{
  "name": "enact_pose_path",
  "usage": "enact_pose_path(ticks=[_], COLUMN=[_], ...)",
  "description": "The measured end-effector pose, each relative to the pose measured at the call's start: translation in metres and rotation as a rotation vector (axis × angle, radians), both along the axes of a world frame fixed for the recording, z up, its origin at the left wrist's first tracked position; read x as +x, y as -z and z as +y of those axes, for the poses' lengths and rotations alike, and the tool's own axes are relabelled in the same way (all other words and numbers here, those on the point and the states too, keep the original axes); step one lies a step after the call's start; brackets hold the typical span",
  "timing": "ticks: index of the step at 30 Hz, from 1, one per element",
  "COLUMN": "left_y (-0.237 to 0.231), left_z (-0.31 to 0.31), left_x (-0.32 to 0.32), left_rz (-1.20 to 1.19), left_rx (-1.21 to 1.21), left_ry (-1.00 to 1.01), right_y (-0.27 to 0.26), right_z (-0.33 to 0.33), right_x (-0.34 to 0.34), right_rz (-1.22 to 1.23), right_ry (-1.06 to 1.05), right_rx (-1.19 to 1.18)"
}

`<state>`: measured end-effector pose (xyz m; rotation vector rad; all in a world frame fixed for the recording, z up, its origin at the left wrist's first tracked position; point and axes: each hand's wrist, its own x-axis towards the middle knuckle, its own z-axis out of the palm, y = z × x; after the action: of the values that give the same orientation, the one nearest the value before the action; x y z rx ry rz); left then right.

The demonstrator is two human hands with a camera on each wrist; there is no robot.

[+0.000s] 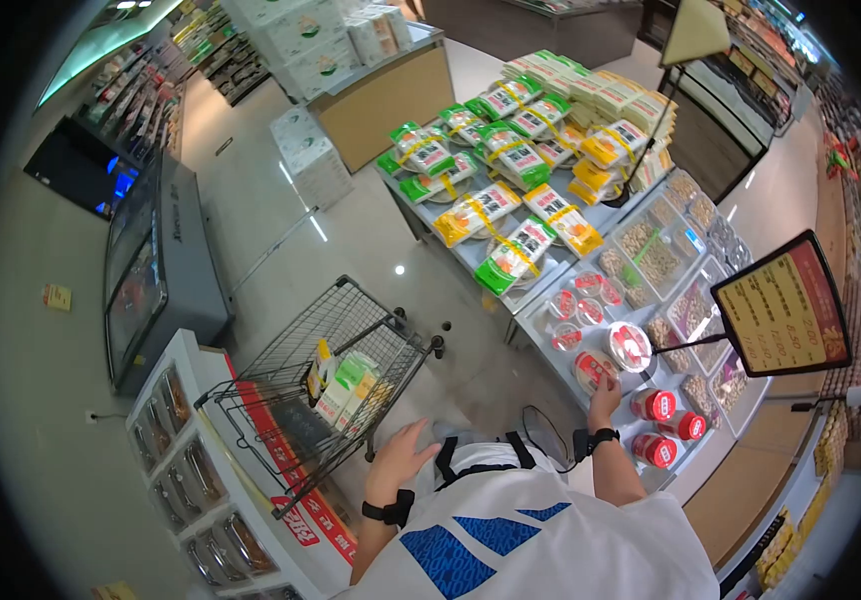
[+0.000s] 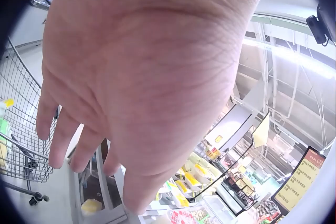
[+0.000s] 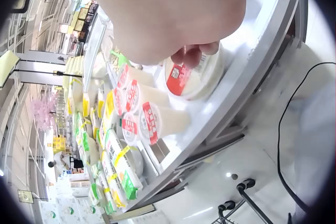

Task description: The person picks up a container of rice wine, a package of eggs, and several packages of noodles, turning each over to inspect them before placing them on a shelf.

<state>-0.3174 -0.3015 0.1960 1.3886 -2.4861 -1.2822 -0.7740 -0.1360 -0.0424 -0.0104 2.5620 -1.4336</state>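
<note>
My right hand (image 1: 606,400) is at a round, clear plastic tub (image 1: 594,371) with a red-and-white label, near the table's front edge. In the right wrist view its curled fingertips (image 3: 193,57) lie over the lid of the tub (image 3: 181,79), and the palm hides the far side. A second tub (image 1: 630,346) with a white-and-red lid sits right beside it. Toward my body stand several red-lidded jars (image 1: 654,404). My left hand (image 1: 403,455) hangs in front of my waist, fingers extended and nothing held, as the left wrist view (image 2: 142,77) also shows.
A wire shopping cart (image 1: 336,350) at my left carries green-and-white packages (image 1: 351,388). Small red-lidded cups (image 1: 591,312), bins of nuts or dried goods (image 1: 648,250) and a price sign (image 1: 786,315) crowd the table. Banded packages (image 1: 516,250) pile up beyond.
</note>
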Motion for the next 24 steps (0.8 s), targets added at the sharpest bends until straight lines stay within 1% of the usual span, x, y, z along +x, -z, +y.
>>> enact_pose_path(ticks=[1,2,3,4,5,7,9,11,13,15,16,18,19,21,22,24], left_y=[-0.001,-0.002,-0.005,0.001,0.004,0.007,0.006,0.006,0.012,0.022,0.025,0.029,0.030,0.032,0.034,0.040], left_z=[-0.006,-0.012,-0.016,-0.020,-0.025,-0.027,-0.035,-0.036,-0.034,-0.030,-0.027,-0.022,-0.019,-0.014,-0.012,-0.004], left_x=[0.012,0.022,0.031,0.045,0.060,0.084,0.112,0.144,0.178,0.212,0.228,0.261,0.276,0.305,0.318,0.339], left_rz=[0.011,-0.020,-0.050,-0.024,-0.013,-0.006,0.006,-0.044,-0.047,-0.013,-0.014,-0.050,-0.049,-0.141,-0.141,-0.134], left_rx=[-0.037,-0.028,-0.014,-0.020,-0.031,-0.077,-0.044,-0.005,0.001,-0.056,-0.046,0.047,0.053,0.080,0.085,0.039], left_ry=[0.004,0.006,0.006,0.005,-0.028,-0.025,-0.053,-0.139,-0.190,-0.285,-0.302,-0.444,-0.464,-0.575,-0.594,-0.696], right_y=[-0.004,-0.012,-0.033,-0.019,-0.012,-0.036,-0.042,-0.039,-0.048,-0.052,-0.055,-0.060,-0.062,-0.065,-0.066,-0.066], right_z=[-0.016,-0.029,-0.041,-0.048,-0.055,-0.078,-0.106,-0.123,-0.151,-0.177,-0.190,-0.216,-0.228,-0.253,-0.265,-0.288], right_x=[0.015,0.028,0.044,0.050,0.058,0.088,0.114,0.143,0.173,0.203,0.219,0.250,0.264,0.292,0.306,0.331], right_rz=[0.010,-0.116,-0.243,-0.325,-0.384,-0.490,-0.502,-0.533,-0.580,-0.592,-0.594,-0.603,-0.603,-0.625,-0.626,-0.638], right_ry=[-0.106,-0.129,-0.155,-0.193,-0.256,-0.307,-0.388,-0.464,-0.568,-0.615,-0.648,-0.725,-0.744,-0.877,-0.895,-1.025], right_rx=[-0.033,-0.073,-0.104,-0.151,-0.132,-0.109,-0.093,-0.068,-0.071,-0.011,0.026,0.078,0.089,0.107,0.116,0.150])
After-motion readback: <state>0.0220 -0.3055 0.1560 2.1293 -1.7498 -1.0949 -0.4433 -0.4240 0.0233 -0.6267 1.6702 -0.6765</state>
